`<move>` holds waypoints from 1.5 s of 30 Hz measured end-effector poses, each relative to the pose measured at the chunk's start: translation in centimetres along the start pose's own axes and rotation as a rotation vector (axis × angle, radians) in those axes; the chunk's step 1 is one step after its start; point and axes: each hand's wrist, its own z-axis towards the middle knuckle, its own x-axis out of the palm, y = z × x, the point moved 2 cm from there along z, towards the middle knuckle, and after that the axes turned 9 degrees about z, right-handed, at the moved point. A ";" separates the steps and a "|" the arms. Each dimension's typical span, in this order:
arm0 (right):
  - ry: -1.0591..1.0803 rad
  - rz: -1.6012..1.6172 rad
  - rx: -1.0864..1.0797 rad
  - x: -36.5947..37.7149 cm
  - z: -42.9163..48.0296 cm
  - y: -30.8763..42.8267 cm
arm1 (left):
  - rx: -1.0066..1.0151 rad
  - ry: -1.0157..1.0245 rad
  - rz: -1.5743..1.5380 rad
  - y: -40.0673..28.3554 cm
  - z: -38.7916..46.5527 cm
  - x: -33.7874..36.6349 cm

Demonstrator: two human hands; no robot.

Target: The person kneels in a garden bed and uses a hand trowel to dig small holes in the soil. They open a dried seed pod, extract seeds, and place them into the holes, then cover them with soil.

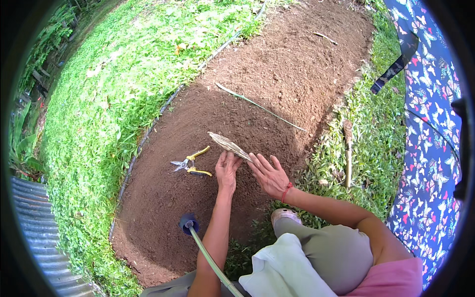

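Observation:
My left hand (226, 173) grips a dried, ridged seed pod (227, 143), pale tan with dark streaks, near its lower right part. The pod is tilted above the brown soil, its far end pointing up and left. My right hand (271, 177), with a red band at the wrist, is spread flat with its thumb away from the pod. Its fingertips are at the pod's near end; whether they press on it is hard to tell. Yellow-handled pruning shears (192, 162) lie on the soil left of my left hand, blades apart.
A pale pole (209, 256) with a dark blue cup-shaped end crosses my left forearm. A long leaf strip (259, 107) lies across the soil bed (289, 74). A dark hose (146, 135) edges the grass. At right lie a wooden-handled tool (348, 156) and butterfly-patterned fabric (426, 156).

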 end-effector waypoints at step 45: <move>0.090 1.954 0.984 3.8 2.4 -3.9 | -0.206 0.150 0.175 1.1 0.0 -0.4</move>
